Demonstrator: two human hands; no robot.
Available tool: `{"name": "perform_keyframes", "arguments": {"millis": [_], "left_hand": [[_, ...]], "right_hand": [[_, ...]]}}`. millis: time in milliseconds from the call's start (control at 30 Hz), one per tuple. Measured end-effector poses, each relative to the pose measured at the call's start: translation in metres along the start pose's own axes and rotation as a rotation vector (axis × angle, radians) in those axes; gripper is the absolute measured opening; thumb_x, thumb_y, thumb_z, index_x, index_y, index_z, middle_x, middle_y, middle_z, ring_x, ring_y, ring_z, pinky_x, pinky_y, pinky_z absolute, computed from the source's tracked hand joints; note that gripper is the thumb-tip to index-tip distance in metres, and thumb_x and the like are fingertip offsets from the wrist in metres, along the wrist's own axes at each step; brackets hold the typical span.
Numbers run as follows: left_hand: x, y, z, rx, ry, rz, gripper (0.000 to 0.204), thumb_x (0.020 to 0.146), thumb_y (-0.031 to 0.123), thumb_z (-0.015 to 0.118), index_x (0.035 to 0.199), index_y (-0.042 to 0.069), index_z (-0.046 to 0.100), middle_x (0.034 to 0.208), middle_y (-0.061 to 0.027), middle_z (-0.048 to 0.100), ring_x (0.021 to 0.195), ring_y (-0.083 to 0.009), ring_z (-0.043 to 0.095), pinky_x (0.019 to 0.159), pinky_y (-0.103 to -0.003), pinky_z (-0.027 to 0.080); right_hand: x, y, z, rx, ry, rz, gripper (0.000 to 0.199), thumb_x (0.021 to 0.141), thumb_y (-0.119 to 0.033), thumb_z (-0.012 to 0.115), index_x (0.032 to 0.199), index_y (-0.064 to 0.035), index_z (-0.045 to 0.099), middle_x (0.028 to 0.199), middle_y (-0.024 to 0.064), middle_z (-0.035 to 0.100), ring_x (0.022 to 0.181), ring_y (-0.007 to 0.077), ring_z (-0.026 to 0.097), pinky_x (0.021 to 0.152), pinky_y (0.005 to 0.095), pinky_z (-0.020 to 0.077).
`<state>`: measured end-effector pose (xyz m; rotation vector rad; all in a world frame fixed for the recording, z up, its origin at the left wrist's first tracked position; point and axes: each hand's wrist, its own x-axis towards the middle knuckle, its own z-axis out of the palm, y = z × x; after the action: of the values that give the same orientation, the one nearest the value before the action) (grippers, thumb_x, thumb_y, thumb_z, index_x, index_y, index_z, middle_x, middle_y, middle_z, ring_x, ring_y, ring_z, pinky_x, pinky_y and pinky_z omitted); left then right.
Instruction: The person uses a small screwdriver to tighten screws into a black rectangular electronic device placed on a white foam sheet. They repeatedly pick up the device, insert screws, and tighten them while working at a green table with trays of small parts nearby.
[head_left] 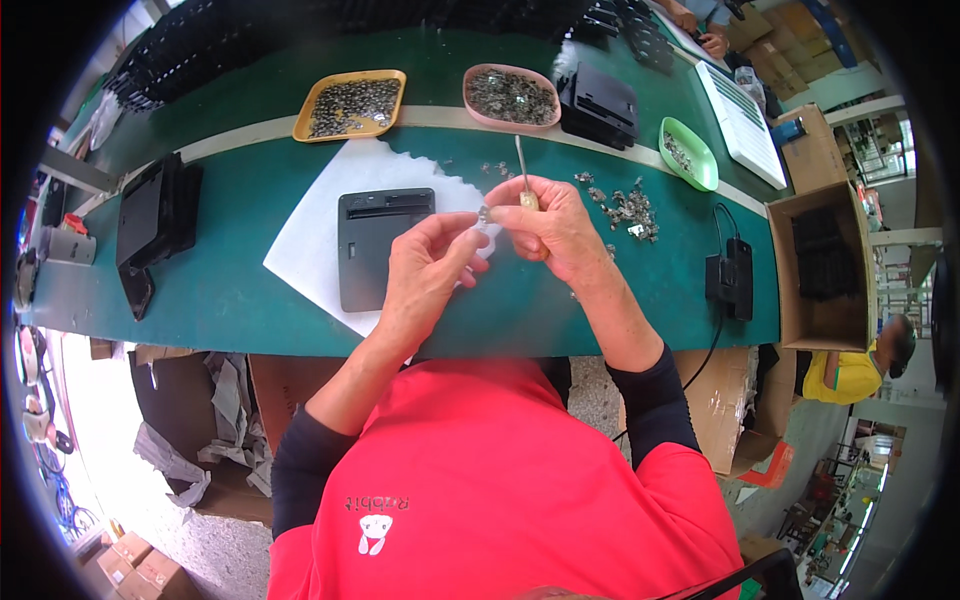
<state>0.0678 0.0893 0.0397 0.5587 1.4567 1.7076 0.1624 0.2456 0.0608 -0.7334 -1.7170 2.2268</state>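
Observation:
My left hand [425,265] pinches a small silvery metal part [484,214] between thumb and fingertips. Touching or almost touching the same part are the fingertips of my right hand [560,230]. A screwdriver [529,200] with a pale yellowish handle is held in that right hand, its thin metal shaft pointing away from me; the tip's shape is too small to tell. Beside my left hand a flat black plastic housing [375,250] with a slot near its far end lies on a white foam sheet [310,235]. Loose small metal parts [632,212] lie heaped to the right of my right hand.
Along the far side stand a yellow tray [398,105], a pink tray [512,127] and a green tray [705,170], each holding small metal pieces. Black housings [155,215] are stacked at left. A black adapter with a cable [738,280] and an open carton [785,270] are at right.

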Motion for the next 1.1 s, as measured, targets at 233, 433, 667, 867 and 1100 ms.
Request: {"name": "perform_keyframes", "arguments": {"millis": [233,433,667,867,1100], "left_hand": [[0.003,-0.012,0.009,-0.075,-0.037,-0.076,0.024,0.093,0.021,0.065,0.100,-0.001,0.067,0.082,-0.0066,0.069,0.066,-0.0094,0.063,0.055,-0.022,0.048],[0.004,-0.011,0.010,0.150,0.004,0.023,0.020,0.096,0.020,0.059,0.095,0.001,0.065,0.074,-0.0030,0.064,0.062,-0.0076,0.059,0.053,-0.022,0.046],[0.011,-0.018,0.016,0.467,0.088,0.200,0.019,0.097,0.017,0.056,0.091,0.000,0.062,0.063,0.0004,0.056,0.053,-0.0057,0.054,0.049,-0.022,0.042],[0.022,-0.017,0.018,0.233,0.090,-0.035,0.019,0.096,0.018,0.056,0.092,0.000,0.063,0.062,-0.0006,0.057,0.051,-0.0071,0.054,0.048,-0.024,0.043],[0.043,-0.031,0.029,0.745,-0.040,0.293,0.021,0.095,0.017,0.059,0.092,-0.002,0.065,0.065,-0.0041,0.062,0.052,-0.0104,0.059,0.050,-0.026,0.048]], "right_hand": [[-0.014,0.008,0.012,-0.421,0.197,-0.292,0.011,0.081,-0.004,0.071,0.091,-0.0012,0.066,0.057,-0.0040,0.053,0.043,0.0019,0.042,0.038,0.0187,0.0298],[-0.013,0.021,0.013,-0.075,0.219,-0.190,0.011,0.081,-0.002,0.072,0.089,-0.0020,0.064,0.057,-0.0038,0.053,0.042,0.0025,0.042,0.037,0.0196,0.0297],[-0.012,0.028,0.015,0.041,0.357,-0.187,0.010,0.082,0.000,0.071,0.086,-0.0027,0.063,0.061,-0.0018,0.055,0.042,0.0044,0.042,0.037,0.0208,0.0296],[-0.017,0.021,-0.023,0.347,0.497,-0.305,0.017,0.080,-0.003,0.075,0.094,-0.0032,0.064,0.060,-0.0048,0.051,0.041,0.0034,0.039,0.037,0.0225,0.0294],[-0.020,0.028,-0.024,0.073,0.395,-0.275,0.022,0.088,-0.001,0.066,0.110,0.0008,0.064,0.075,0.0019,0.060,0.046,0.0032,0.042,0.039,0.0204,0.0343]]}}
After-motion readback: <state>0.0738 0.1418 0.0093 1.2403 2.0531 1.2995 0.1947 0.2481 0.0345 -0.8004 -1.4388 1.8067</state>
